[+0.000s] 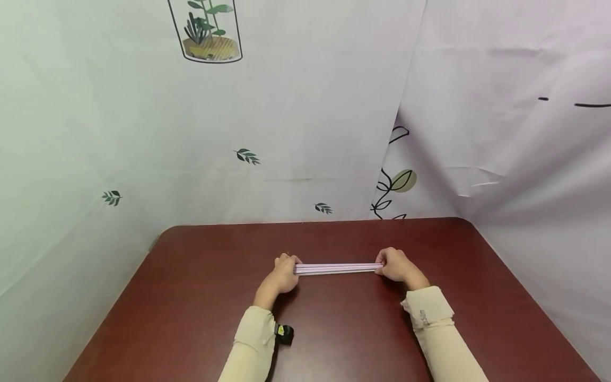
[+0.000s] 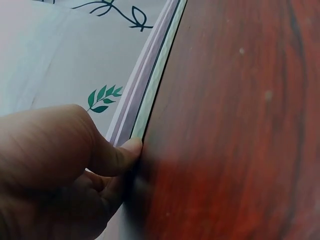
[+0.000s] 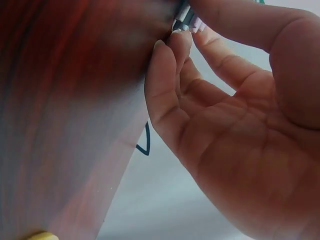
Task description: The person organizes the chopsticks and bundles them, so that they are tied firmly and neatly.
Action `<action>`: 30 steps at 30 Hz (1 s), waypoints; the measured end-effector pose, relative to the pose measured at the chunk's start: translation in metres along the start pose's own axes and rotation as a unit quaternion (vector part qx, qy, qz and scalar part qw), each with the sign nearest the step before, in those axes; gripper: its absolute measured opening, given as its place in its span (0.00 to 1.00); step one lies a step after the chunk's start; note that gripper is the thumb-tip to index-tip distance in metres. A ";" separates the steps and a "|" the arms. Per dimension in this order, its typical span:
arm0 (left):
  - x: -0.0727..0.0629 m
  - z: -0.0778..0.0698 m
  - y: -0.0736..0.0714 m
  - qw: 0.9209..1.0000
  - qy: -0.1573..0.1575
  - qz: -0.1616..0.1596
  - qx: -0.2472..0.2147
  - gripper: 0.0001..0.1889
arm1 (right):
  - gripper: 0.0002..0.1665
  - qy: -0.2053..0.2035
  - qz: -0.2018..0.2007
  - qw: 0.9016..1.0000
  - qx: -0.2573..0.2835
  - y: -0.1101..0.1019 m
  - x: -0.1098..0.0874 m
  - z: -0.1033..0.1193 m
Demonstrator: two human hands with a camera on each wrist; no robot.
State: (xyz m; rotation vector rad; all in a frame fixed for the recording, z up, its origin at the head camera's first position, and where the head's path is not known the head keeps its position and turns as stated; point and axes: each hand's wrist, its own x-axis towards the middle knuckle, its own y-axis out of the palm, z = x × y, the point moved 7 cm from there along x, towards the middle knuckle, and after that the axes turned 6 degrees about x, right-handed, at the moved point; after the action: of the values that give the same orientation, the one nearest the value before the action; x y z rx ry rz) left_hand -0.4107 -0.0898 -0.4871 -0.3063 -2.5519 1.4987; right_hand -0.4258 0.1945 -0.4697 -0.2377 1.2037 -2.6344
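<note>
Between the two hands, low over the table, stretches a slim bundle of long, straight strips (image 1: pixel 339 269). In the left wrist view the strips (image 2: pixel 150 80) are pale pink-lilac and whitish, with a thin dark line between them. My left hand (image 1: pixel 284 273) pinches the left end, its thumb on the whitish strip at the near edge. At the opposite end my right hand (image 1: pixel 396 265) pinches the bundle with thumb and fingertips. In the right wrist view the ends of the strips (image 3: pixel 186 22) poke out between the fingers, partly hidden by the thumb.
Under the hands lies a dark red-brown wooden table (image 1: pixel 343 329) with rounded far corners. White cloth (image 1: pixel 305 106) printed with leaves hangs behind and beside it. A small black device (image 1: pixel 285 334) sits at the left sleeve. A yellow thing (image 3: pixel 42 236) shows at the right wrist view's lower edge.
</note>
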 end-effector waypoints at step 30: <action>0.001 0.000 -0.007 0.997 0.050 0.045 0.044 0.11 | 0.10 -0.020 0.064 0.998 0.015 0.008 0.003 0.003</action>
State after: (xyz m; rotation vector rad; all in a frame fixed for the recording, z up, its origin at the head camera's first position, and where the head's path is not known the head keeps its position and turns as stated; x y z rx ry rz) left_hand -0.4125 -0.0933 -0.4810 -0.4777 -2.4161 1.5789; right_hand -0.4269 0.1865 -0.4737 -0.2019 1.1281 -2.5235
